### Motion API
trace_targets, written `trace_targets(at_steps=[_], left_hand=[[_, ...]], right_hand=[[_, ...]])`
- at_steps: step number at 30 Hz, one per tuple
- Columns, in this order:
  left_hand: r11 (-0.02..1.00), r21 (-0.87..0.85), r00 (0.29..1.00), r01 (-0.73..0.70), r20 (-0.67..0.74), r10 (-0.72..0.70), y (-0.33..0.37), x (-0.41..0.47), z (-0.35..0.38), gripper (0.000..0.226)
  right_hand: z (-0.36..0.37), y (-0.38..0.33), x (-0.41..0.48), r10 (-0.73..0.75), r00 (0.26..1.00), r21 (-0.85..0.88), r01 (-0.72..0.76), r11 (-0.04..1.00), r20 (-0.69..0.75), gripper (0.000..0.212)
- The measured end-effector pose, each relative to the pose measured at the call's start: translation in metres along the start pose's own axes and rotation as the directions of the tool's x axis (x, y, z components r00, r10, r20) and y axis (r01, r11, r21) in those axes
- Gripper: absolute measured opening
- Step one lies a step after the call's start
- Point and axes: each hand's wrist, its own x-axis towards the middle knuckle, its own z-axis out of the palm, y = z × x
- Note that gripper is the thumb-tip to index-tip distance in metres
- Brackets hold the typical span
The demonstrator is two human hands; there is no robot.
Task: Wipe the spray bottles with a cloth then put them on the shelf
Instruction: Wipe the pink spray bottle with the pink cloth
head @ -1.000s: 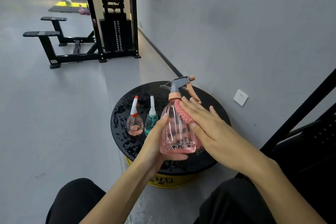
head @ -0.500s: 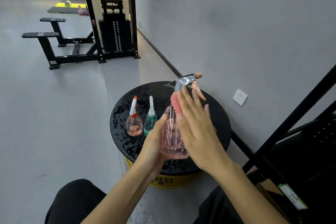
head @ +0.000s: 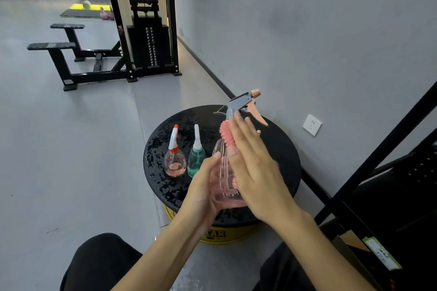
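Gripping spray bottle (head: 223,176) w/ left hand (head: 203,188); right hand (head: 257,168) flat, fingers straight, cloth (head: 227,136) mostly hidden.

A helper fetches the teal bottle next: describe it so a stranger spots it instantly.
Find the round black tabletop beside the grey wall. Two small bottles stand on it, left of the big pink spray bottle that is held. The teal bottle has a plain white nozzle; its neighbour, the small pink bottle, has an orange collar.
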Motion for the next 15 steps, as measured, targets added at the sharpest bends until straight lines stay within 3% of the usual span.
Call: trace_targets(at_steps=[7, 10, 13, 15], left_hand=[[0.996, -0.055, 0.996, -0.071, -0.062, 0.068, 0.002, 0.006, -0.004, 0.042], [0.999, 0.033, 0.998, -0.033, -0.055, 0.034, 0.0, 0.006, -0.005, 0.041], [0.996, 0.081, 0.998, 0.04, -0.048, -0.037, -0.002, 0.004, -0.004, 0.055], [0.997, 0.068, 0.998, 0.039, -0.061, -0.035, -0.003, 0.005, -0.004, 0.052]], right_hand=[[0.02, -0.008, -0.034, -0.069, 0.997, -0.116, 0.066, 0.991, -0.024, 0.055], [0.01, -0.005, -0.017, -0.03, 0.999, -0.03, 0.03, 0.999, -0.01, 0.052], [-0.002, 0.001, 0.006, 0.038, 0.999, 0.077, -0.036, 0.996, -0.019, 0.055], [-0.001, 0.001, 0.01, 0.03, 0.999, 0.065, -0.029, 0.997, -0.018, 0.055]])
